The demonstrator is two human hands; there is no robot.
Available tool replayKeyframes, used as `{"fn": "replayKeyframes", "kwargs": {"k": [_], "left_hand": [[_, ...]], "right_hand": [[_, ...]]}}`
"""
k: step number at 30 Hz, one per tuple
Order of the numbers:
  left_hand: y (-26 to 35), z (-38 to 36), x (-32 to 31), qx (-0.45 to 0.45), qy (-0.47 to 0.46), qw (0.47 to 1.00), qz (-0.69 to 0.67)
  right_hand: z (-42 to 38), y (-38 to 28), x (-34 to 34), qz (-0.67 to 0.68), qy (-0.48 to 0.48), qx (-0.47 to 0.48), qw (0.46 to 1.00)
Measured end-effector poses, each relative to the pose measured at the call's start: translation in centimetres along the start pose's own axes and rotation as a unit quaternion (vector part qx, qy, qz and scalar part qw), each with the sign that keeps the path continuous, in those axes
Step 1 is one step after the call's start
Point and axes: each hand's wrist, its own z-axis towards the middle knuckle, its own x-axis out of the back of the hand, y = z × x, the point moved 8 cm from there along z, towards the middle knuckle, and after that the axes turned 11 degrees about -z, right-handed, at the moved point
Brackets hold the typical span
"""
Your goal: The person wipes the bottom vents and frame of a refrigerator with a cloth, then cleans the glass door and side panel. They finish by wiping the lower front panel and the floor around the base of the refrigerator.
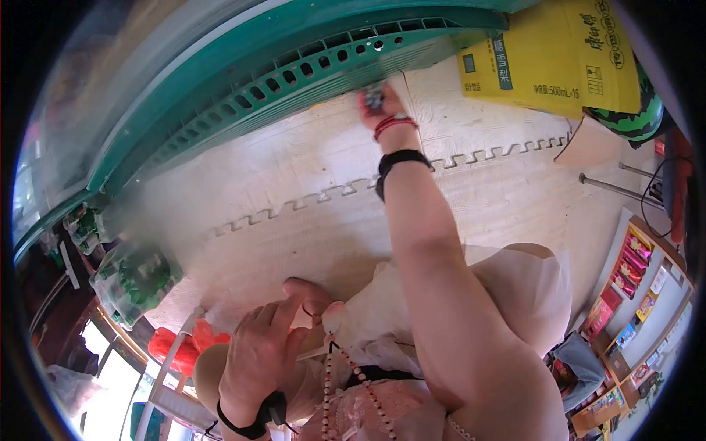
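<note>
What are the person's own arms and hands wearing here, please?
Both arms are bare, without sleeves. The right wrist carries a red cord bracelet and, further up, a black band. The left wrist wears a black strap with a rounded black device.

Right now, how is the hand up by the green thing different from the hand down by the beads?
The right hand is stretched far out on a straight arm, against the green vented panel; the left hand is tucked close to the body. The right hand grips a small dark object that is too blurred to name; the left hand pinches the bead string. The right wrist has a red band too. Both wrists wear black straps.
</note>
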Motion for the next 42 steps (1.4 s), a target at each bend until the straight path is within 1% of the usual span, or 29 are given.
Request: {"fn": "replayKeyframes", "kwargs": {"k": [1,2,3,4,6,7,9,10,11,12,13,14,16,18,19,20,22,24,26,27,29,30,32,34,36,38,40,42], "left_hand": [[-0.1,-0.1,0.0,0.0,-0.003,1.0,0.004],[-0.1,-0.1,0.0,0.0,0.0,1.0,0.003],[-0.1,-0.2,0.1,-0.006,0.009,1.0,-0.01],[-0.2,-0.3,0.4,-0.01,0.019,1.0,-0.021],[-1.8,-0.8,0.6,0.02,0.03,0.999,-0.019],[-2.6,-1.2,0.7,0.036,0.035,0.999,-0.019],[-3.6,-1.5,1.1,0.039,0.046,0.998,-0.006],[-3.9,-1.7,1.0,0.044,0.044,0.998,0.01],[-3.9,-1.8,1.0,0.046,0.046,0.998,0.007],[-3.5,-1.7,1.3,0.023,0.061,0.998,-0.011],[-2.9,-1.5,1.5,-0.004,0.075,0.997,-0.028],[-2.7,-1.4,1.4,-0.01,0.076,0.997,-0.026],[-2.1,-1.3,1.0,-0.015,0.056,0.998,-0.03],[-1.6,-1.1,0.7,-0.02,0.05,0.998,-0.007],[-1.6,-1.1,0.6,-0.018,0.049,0.999,0.007],[-1.5,-1.0,0.5,-0.016,0.048,0.999,0.009],[-1.4,-1.0,0.7,-0.013,0.061,0.998,-0.01],[-1.4,-1.1,0.8,-0.003,0.058,0.998,-0.004],[-1.4,-1.1,0.6,0.007,0.054,0.999,-0.001],[-1.3,-1.1,0.7,0.006,0.055,0.998,-0.002],[-1.1,-0.9,0.6,0.003,0.05,0.999,-0.001],[-0.9,-0.8,0.5,-0.005,0.05,0.999,-0.001],[-0.8,-0.7,0.3,-0.012,0.044,0.999,0.002],[-0.9,-0.5,0.2,-0.006,0.038,0.999,-0.005],[-0.7,-0.1,0.0,-0.008,0.032,0.999,0.007],[-0.7,0.2,-0.2,-0.004,0.022,1.0,0.02],[-0.3,0.9,-0.1,-0.02,0.024,0.999,0.008],[0.1,1.8,-0.3,-0.036,0.014,0.999,0.019]], "right_hand": [[0.8,3.1,0.2,-0.001,-0.041,-0.04,0.998],[0.7,5.8,-0.2,0.0,-0.04,-0.055,0.998],[0.0,8.3,-0.6,0.016,-0.018,-0.071,0.997],[-1.1,9.5,-1.2,0.066,-0.012,-0.031,0.997],[-0.5,12.2,-1.4,0.143,-0.011,-0.026,0.989],[-0.6,14.0,-1.6,0.139,-0.013,-0.034,0.99],[-0.8,16.2,-2.1,0.033,-0.007,-0.049,0.998],[-1.0,16.1,-1.9,0.025,-0.01,-0.051,0.998],[-1.3,15.0,-1.1,-0.044,0.004,-0.01,0.999],[-1.5,13.4,-0.5,-0.111,0.016,0.033,0.993],[-1.9,11.5,-0.9,-0.14,0.016,0.057,0.988],[-2.0,9.6,-1.1,-0.092,0.021,0.076,0.993],[-2.9,5.5,-0.6,-0.064,0.113,0.139,0.982],[-3.4,2.6,0.0,-0.018,0.148,0.19,0.97],[-3.7,1.9,-0.6,-0.028,0.11,0.209,0.971],[-3.9,1.7,-0.6,-0.026,0.112,0.207,0.972],[-4.4,1.3,-0.6,-0.042,0.152,0.216,0.963],[-4.8,1.1,-1.0,-0.062,0.167,0.206,0.962],[-4.0,1.8,-0.7,-0.067,0.19,0.112,0.973],[-3.7,1.7,-0.6,-0.067,0.192,0.112,0.973],[-1.9,2.6,-1.1,0.032,0.082,0.066,0.994],[-1.3,2.5,-0.5,0.035,0.084,0.068,0.994],[-0.9,3.5,-1.1,0.053,0.009,0.024,0.998],[-0.8,4.1,-0.9,0.06,0.016,0.021,0.998],[-1.1,5.2,-1.4,0.072,-0.018,0.001,0.997],[-1.4,5.5,-1.3,0.09,-0.006,0.01,0.996],[-1.5,5.6,-1.2,0.06,0.0,0.001,0.998],[-2.0,4.9,-1.5,0.059,-0.001,0.009,0.998]]}}
